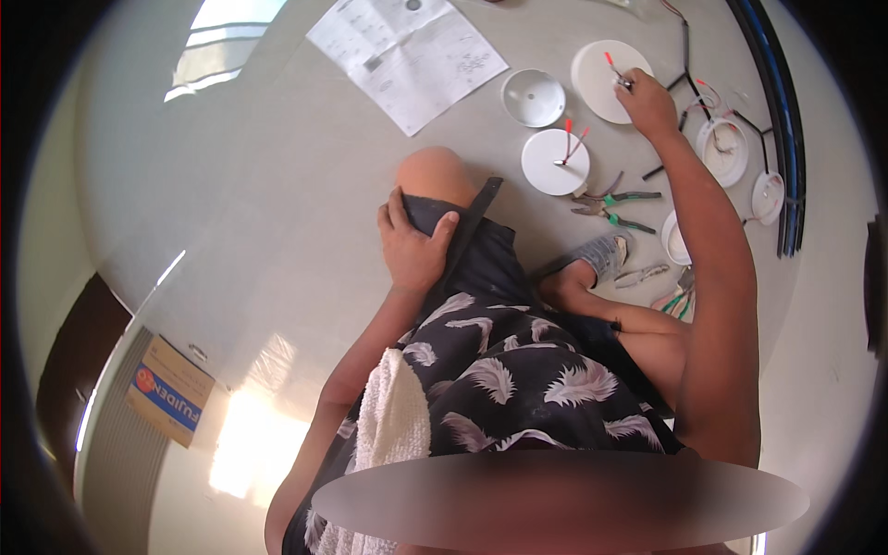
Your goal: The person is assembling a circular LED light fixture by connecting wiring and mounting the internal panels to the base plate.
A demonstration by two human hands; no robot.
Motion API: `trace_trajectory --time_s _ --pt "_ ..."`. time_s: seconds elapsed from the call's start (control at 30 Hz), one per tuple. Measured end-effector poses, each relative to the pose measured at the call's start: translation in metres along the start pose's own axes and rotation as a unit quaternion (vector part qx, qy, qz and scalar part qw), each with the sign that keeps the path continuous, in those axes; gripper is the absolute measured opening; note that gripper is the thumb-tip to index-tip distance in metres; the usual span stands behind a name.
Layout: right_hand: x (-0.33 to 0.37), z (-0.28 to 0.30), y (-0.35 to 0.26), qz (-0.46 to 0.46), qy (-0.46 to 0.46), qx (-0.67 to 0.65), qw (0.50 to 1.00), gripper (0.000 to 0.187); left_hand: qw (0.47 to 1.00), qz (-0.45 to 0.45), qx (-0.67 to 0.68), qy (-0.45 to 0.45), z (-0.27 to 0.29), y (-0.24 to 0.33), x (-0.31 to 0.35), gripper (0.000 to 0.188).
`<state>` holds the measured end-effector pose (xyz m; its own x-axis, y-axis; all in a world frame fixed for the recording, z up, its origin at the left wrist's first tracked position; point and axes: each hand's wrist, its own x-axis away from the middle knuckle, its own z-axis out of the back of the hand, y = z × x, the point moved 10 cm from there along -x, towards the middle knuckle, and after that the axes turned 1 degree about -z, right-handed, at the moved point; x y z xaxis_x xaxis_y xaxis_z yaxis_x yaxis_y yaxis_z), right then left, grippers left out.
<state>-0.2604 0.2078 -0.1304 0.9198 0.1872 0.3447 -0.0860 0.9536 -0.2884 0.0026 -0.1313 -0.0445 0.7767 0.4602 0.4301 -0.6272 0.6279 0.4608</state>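
My left hand (414,248) lies on my bent left knee, over the hem of the dark shorts, thumb spread away from the fingers and nothing in it. Stretched out ahead, my right hand (649,104) is at a white round disc (599,97). Its fingertips are closed on a thin red-tipped wire (611,65) at the disc's middle; a small dark and pale bit shows at the fingers. Nearer me lies a second white disc (548,176) with red-tipped wires standing up from it. A white round bowl-shaped cover (534,99) sits beside both discs.
Green-and-black pliers (614,211) lie near the second disc, other tools (642,276) by my foot. At right are white round housings (721,153) with wires and dark tubing (786,139). A printed sheet (407,60) lies far ahead, a cardboard box (170,390) at left.
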Motion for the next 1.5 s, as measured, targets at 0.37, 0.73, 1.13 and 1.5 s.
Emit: trace_trajectory --time_s 0.37,0.73,1.13,1.5 --pt "-0.002 0.009 -0.005 -0.001 -0.007 0.030 1.000 0.029 1.000 0.000 0.000 0.005 0.002 -0.001 0.001 0.086" --pt "-0.001 0.053 0.003 -0.073 0.017 -0.159 0.984 0.035 1.000 -0.009 0.008 0.002 -0.001 0.000 -0.001 0.085" --pt "0.019 0.016 -0.007 -0.099 -0.248 -0.705 0.657 0.034 1.000 0.003 0.009 0.000 -0.003 -0.003 0.002 0.085" --pt "0.011 0.015 0.002 -0.137 -0.149 -0.466 0.861 0.033 1.000 0.013 0.017 0.009 0.000 -0.001 0.003 0.085"
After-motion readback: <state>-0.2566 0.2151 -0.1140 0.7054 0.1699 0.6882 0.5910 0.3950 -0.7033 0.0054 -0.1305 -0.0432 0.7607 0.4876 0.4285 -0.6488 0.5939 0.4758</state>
